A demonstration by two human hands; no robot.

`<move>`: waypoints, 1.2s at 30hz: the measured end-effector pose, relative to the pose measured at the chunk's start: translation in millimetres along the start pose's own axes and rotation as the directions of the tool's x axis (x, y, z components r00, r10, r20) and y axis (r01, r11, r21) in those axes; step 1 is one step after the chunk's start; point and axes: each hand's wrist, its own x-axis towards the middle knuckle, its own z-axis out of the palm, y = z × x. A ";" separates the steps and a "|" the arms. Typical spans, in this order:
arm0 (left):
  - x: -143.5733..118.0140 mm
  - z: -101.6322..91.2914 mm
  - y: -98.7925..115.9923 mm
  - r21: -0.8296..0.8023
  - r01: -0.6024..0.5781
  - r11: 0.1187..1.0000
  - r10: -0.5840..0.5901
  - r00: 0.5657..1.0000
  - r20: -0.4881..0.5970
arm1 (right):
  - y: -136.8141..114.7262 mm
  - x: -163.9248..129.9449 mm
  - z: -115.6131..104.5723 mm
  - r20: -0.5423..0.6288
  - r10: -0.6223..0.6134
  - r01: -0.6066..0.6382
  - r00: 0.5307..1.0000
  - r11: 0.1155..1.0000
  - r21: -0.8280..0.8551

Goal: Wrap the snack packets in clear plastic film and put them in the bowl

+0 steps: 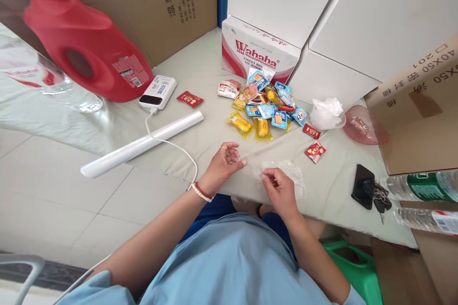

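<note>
Fingers (239, 164) of the left hand (222, 166) are being held narrowly pinched on the left edge of a clear plastic bag (286, 171), while those of the right hand (279, 189) are being curled tightly on the same bag nearer its middle. Both hands are being kept at the near edge of the table (332, 190), just apart from one another, with the thin film being stretched between them. The bag is being laid flat on the tabletop with its long axis running left to right; most of it is lying to the right of the left fingertips and just beyond the right knuckles, so the right hand is the nearer one to its bulk. Whether the bag's mouth is open cannot be told, since the film is nearly invisible against the cloth.

Further back in the same head view, a pile of snack packets (266, 107) is being seen well beyond the hands, with two red sachets (315, 151) lying loose to its right. A white roll (143, 144) is lying slantwise to the left, beside a power bank (158, 91) and its cable (179, 148). A phone with keys (365, 187) is resting to the right, near the water bottles (422, 186).
</note>
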 end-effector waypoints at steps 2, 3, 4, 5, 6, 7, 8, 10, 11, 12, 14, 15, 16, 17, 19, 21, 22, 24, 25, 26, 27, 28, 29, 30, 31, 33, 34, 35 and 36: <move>-10.6 -7.9 0.4 0.010 -0.056 0.998 0.057 0.993 -0.104 | -0.9 1.6 -2.1 -0.081 0.174 -0.159 0.981 0.972 0.173; -18.1 -10.9 -0.3 0.026 -0.071 0.997 0.075 0.984 -0.160 | -2.5 2.1 -2.5 -0.103 0.248 -0.214 0.963 0.941 0.263; -26.6 -12.6 -1.6 0.048 -0.074 0.996 0.082 0.979 -0.186 | -4.9 2.4 -2.2 -0.116 0.310 -0.253 0.944 0.902 0.351; -35.7 -12.5 -3.4 0.072 -0.071 0.995 0.083 0.981 -0.173 | -8.1 2.4 -1.0 -0.122 0.360 -0.277 0.925 0.858 0.433; -44.8 -10.4 -5.6 0.097 -0.065 0.993 0.077 0.989 -0.124 | -12.0 2.2 1.0 -0.124 0.400 -0.288 0.908 0.812 0.507; -53.3 -6.1 -8.1 0.119 -0.054 0.991 0.060 0.997 -0.043 | -16.3 1.8 3.7 -0.122 0.427 -0.290 0.896 0.770 0.568; -60.3 0.0 -10.5 0.133 -0.047 0.990 0.044 0.999 0.030 | -20.9 1.1 6.8 -0.113 0.441 -0.286 0.890 0.735 0.614; -68.5 14.8 -14.4 0.134 -0.025 0.991 0.012 0.996 0.093 | -29.8 -1.0 13.0 -0.064 0.435 -0.292 0.898 0.699 0.653; -69.4 21.9 -15.3 0.121 -0.021 0.992 0.010 0.996 0.091 | -33.6 -2.3 15.4 -0.019 0.419 -0.307 0.908 0.695 0.650; -68.5 27.5 -15.2 0.103 -0.027 0.994 0.020 0.997 0.078 | -36.7 -3.6 16.8 0.032 0.402 -0.328 0.915 0.696 0.638; -63.1 32.1 -12.0 0.043 -0.063 0.997 0.062 0.997 0.039 | -40.2 -5.4 15.5 0.114 0.384 -0.368 0.916 0.693 0.620; -59.4 30.4 -9.0 -0.007 -0.070 0.998 0.070 0.997 0.025 | -40.5 -5.6 12.2 0.132 0.382 -0.376 0.915 0.685 0.624; -55.6 26.2 -5.4 -0.073 -0.052 0.996 0.054 0.998 0.023 | -39.7 -5.4 7.2 0.125 0.382 -0.369 0.916 0.675 0.639; -51.9 19.9 -1.3 -0.150 -0.010 0.989 0.015 0.999 0.034 | -37.8 -4.7 0.5 0.104 0.382 -0.351 0.918 0.664 0.660; -44.6 3.0 7.4 -0.306 0.124 0.944 -0.100 0.991 0.091 | -31.3 -2.5 -17.1 0.053 0.397 -0.311 0.916 0.622 0.718; -36.9 -15.3 15.4 -0.401 0.246 0.882 -0.202 0.968 0.149 | -22.1 -0.2 -37.6 0.057 0.444 -0.317 0.894 0.538 0.781; -32.3 -23.8 18.8 -0.417 0.287 0.862 -0.238 0.957 0.166 | -17.3 0.8 -47.9 0.082 0.474 -0.339 0.877 0.489 0.804; -20.1 -38.1 24.3 -0.386 0.338 0.858 -0.288 0.940 0.183 | -8.6 3.1 -66.8 0.130 0.521 -0.390 0.843 0.426 0.816; -12.2 -44.0 26.4 -0.335 0.354 0.873 -0.304 0.933 0.193 | -5.1 4.8 -74.8 0.147 0.534 -0.414 0.833 0.423 0.806; -2.9 -49.1 28.3 -0.267 0.362 0.893 -0.314 0.927 0.207 | -2.2 7.2 -81.5 0.164 0.541 -0.440 0.825 0.432 0.787; 7.3 -53.6 30.0 -0.185 0.359 0.915 -0.317 0.922 0.222 | 0.3 10.4 -86.8 0.182 0.545 -0.467 0.819 0.447 0.763; 18.1 -57.2 31.8 -0.101 0.340 0.935 -0.312 0.923 0.225 | 2.7 14.3 -90.5 0.200 0.547 -0.493 0.813 0.463 0.736; 28.6 -59.9 33.7 -0.017 0.302 0.953 -0.293 0.935 0.202 | 5.1 19.0 -92.4 0.218 0.550 -0.518 0.807 0.480 0.708; 37.8 -61.2 35.7 0.075 0.249 0.966 -0.257 0.957 0.133 | 7.8 24.1 -92.7 0.228 0.553 -0.537 0.801 0.498 0.681; 44.9 -60.7 37.7 0.177 0.189 0.966 -0.198 0.979 0.038 | 10.8 29.2 -91.3 0.228 0.558 -0.549 0.798 0.518 0.656; 48.8 -53.4 40.8 0.394 0.068 0.917 0.007 0.982 -0.187 | 17.5 38.4 -84.8 0.209 0.564 -0.557 0.799 0.563 0.611; 44.7 -46.4 41.4 0.496 0.005 0.868 0.151 0.950 -0.274 | 20.8 41.9 -80.3 0.196 0.566 -0.557 0.801 0.584 0.590; 36.9 -37.3 41.0 0.587 -0.070 0.806 0.306 0.899 -0.313 | 24.0 44.3 -75.6 0.184 0.566 -0.556 0.804 0.602 0.573; 25.9 -26.7 39.4 0.665 -0.150 0.732 0.452 0.836 -0.309 | 26.7 45.8 -71.0 0.175 0.565 -0.554 0.806 0.617 0.559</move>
